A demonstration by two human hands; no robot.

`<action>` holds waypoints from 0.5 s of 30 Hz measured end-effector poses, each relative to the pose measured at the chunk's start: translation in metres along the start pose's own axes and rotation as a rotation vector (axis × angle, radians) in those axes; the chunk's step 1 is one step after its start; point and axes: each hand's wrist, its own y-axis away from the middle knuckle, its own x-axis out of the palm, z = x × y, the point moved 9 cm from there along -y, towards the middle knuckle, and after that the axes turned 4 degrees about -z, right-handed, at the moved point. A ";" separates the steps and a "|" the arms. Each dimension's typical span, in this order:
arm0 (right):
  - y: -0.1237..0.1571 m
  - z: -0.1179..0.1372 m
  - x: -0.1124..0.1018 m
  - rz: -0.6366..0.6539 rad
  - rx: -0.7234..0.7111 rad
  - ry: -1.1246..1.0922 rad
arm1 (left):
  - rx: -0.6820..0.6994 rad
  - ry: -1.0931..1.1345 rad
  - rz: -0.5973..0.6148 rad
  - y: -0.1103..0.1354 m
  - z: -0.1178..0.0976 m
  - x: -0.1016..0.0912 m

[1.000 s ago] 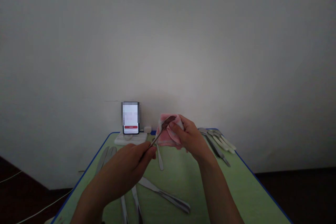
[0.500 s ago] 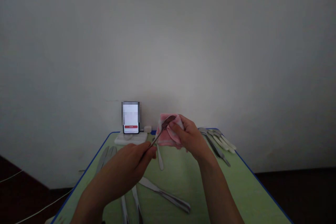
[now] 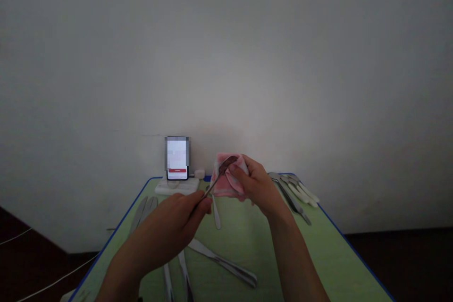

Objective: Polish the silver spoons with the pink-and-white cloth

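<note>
My left hand (image 3: 187, 214) is closed around the handle of a metal spoon (image 3: 225, 165), which slants up to the right above the table. The spoon's bowl lies against a pink and white cloth (image 3: 223, 188). My right hand (image 3: 253, 181) grips that cloth, its thumb pressing a fold beside the bowl. Below the hands, a small utensil with a pale handle (image 3: 216, 214) lies on the table, its far end partly behind the cloth. Nearer to me, a table knife (image 3: 226, 263) lies aslant, with more metal cutlery (image 3: 184, 273) to its left, partly covered by my left forearm.
A lit phone (image 3: 177, 158) stands on a white base (image 3: 166, 188) at the back left, beside a white plug (image 3: 199, 174). Metal utensils (image 3: 290, 198) and several white-handled pieces (image 3: 304, 193) lie at the back right. Knife blades (image 3: 141, 210) show at the left. The green table (image 3: 318, 255) has a blue edge.
Almost nothing differs. Both hands keep hold of the spoon and the cloth in nearly the same place, and the view has shifted very slightly.
</note>
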 end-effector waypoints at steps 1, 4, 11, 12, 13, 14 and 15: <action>0.000 0.000 0.000 0.003 0.002 -0.002 | -0.001 0.000 -0.004 0.000 0.000 -0.001; 0.001 0.000 0.002 0.014 0.008 -0.019 | -0.001 0.001 -0.007 0.000 0.000 -0.001; 0.001 0.000 0.002 0.005 0.029 -0.040 | 0.010 -0.008 -0.005 0.000 0.000 -0.001; 0.002 0.001 0.002 0.008 0.029 -0.045 | 0.010 -0.011 -0.003 0.000 0.000 0.000; 0.002 0.001 0.002 0.008 0.029 -0.047 | 0.010 -0.013 -0.004 0.000 0.000 0.000; 0.002 0.001 0.002 0.005 0.028 -0.044 | 0.010 -0.017 -0.008 0.000 0.000 -0.001; 0.001 0.001 0.002 0.002 0.027 -0.039 | 0.009 -0.020 -0.012 0.000 0.000 -0.001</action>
